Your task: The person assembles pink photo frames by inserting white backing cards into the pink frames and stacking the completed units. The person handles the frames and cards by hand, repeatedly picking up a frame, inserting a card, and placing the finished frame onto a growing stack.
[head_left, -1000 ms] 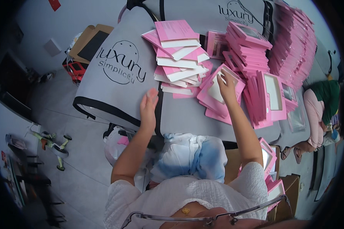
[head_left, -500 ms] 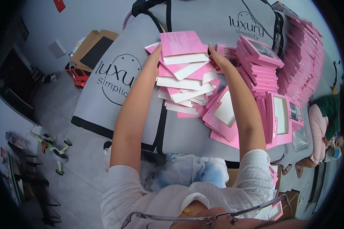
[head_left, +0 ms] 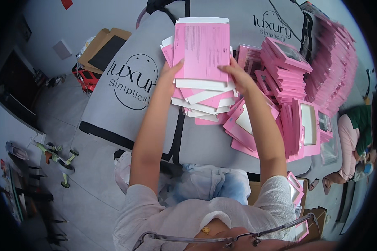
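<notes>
both hands are raised over the grey table cover and grasp the same thing, a flat pink carton blank with white flaps at its top and bottom edges. the left hand clasps its lower left edge, thumb laid on the pink face, and the right hand clasps its lower right edge, fingers curled onto the front. the blank is held nearly upright, printed side toward the camera, at the upper middle of the view, directly above a loose pile of flat pink and white blanks that lies fanned out on the cover. just to the right of the pile lie folded pink window boxes, some tipped on their sides, and beyond them stand taller stacks of pink boxes and a long row of pink cartons along the far right edge. at the right rim another person in pink and green sits low beside the table. on the floor to the left stands a small green balance bike, and a brown cardboard sheet rests near the wall.
</notes>
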Tool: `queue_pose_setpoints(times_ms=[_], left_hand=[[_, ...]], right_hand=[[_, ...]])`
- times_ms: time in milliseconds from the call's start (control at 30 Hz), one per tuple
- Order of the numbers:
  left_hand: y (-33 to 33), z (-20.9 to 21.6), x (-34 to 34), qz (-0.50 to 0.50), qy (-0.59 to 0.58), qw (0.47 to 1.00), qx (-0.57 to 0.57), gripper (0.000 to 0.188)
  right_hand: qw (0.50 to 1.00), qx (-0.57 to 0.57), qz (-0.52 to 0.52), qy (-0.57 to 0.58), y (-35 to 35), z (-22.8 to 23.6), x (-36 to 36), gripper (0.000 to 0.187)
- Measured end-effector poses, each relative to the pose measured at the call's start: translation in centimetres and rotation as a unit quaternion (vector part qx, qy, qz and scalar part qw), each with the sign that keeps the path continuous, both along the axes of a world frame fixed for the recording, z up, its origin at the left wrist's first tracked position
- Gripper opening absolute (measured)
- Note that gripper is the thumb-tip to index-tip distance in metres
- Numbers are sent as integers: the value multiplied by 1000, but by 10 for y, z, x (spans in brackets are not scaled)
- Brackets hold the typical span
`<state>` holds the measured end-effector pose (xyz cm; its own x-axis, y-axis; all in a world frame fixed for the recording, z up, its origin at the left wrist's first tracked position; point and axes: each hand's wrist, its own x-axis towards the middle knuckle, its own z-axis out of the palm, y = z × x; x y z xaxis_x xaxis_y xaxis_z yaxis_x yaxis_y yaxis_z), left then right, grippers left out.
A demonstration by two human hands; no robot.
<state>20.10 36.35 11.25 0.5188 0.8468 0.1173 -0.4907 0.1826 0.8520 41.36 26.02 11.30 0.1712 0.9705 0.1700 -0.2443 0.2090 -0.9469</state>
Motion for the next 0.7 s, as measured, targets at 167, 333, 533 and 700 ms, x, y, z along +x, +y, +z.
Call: queue_pose_setpoints(times_ms=[167,333,533,700], left_hand=[[-39,-17,-29,-17,-29,997,65,52],[-75,-19,-51,-41,-18,999,29,49],[-116,-30,-79,-92,54,987,-116,50],[-154,-87,-94,-141,-20,953,-267,48]], right_hand=[[951,27,-155,-266,-46,-17,-30,97],[982,5,-144,-122,-95,-14,-66,89],[991,-99,-67,64,-166,-8,-86,76],[960,-38,82,266,-225,-9,-101,65]])
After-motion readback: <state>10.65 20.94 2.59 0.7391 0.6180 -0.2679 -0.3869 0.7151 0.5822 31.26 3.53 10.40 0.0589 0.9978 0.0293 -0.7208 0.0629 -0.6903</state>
